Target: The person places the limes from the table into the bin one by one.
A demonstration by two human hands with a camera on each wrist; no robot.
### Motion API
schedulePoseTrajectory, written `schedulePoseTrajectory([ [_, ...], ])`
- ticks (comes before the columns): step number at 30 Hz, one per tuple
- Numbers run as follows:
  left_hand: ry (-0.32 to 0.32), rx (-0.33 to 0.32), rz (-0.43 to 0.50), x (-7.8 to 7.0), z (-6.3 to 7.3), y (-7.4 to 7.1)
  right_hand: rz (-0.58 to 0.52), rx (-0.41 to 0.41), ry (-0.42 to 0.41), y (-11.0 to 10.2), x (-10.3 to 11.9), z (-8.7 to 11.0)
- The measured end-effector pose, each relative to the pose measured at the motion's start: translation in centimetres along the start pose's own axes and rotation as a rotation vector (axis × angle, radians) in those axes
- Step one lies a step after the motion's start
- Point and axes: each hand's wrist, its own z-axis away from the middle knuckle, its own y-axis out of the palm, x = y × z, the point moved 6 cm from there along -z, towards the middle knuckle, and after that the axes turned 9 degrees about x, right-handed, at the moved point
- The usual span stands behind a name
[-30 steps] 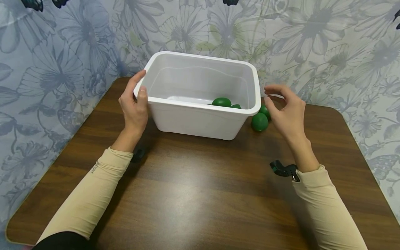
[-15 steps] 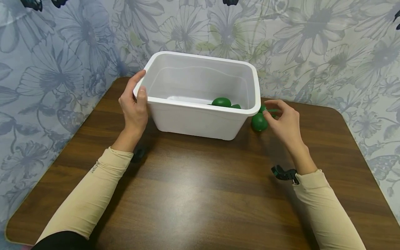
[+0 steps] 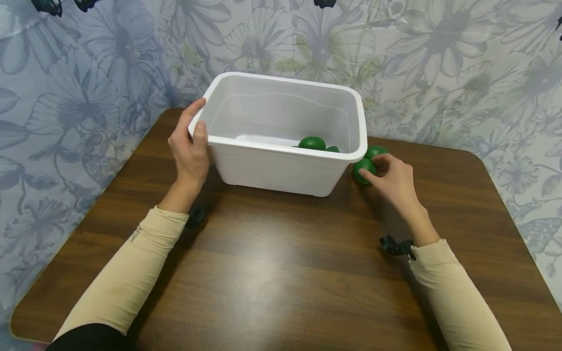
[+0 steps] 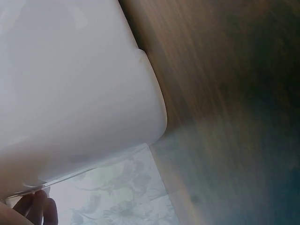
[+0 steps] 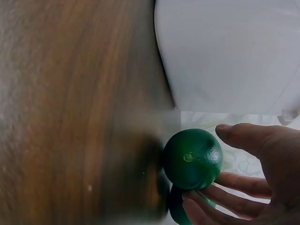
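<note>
A white plastic tub [image 3: 272, 168] stands on the table. My left hand [image 3: 186, 146] grips its left rim, thumb on the near side and fingers around the outer end; in the left wrist view only the fingertips [image 4: 42, 206] show by the tub. Two green limes lie just right of the tub: the near lime [image 3: 362, 171] and another lime [image 3: 375, 151] behind it. My right hand [image 3: 391, 180] is around the near lime, thumb before it and fingers behind. From the right wrist, the thumb [image 5: 236, 133] stands slightly off this lime [image 5: 192, 157], fingers spread along its other side.
Inside the tub lie a green lime [image 3: 311, 143] and part of another lime [image 3: 332, 149], both partly hidden by the front rim. The brown wooden table [image 3: 263, 273] meets a wall with floral covering [image 3: 439, 63] close behind the tub.
My right hand has come down from above the limes and shifted toward me, from the far lime to the near one. My left hand and the tub have stayed in place.
</note>
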Motion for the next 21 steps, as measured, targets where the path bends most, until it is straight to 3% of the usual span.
schedulePoseTrajectory([
  [11,-0.009,0.000,0.003,0.2,0.1,0.0,-0.008,0.068,0.003,1.5,-0.1,-0.5],
  [21,-0.004,0.003,0.018,0.2,0.0,0.0,-0.026,0.064,0.025,1.5,-0.1,-0.5],
])
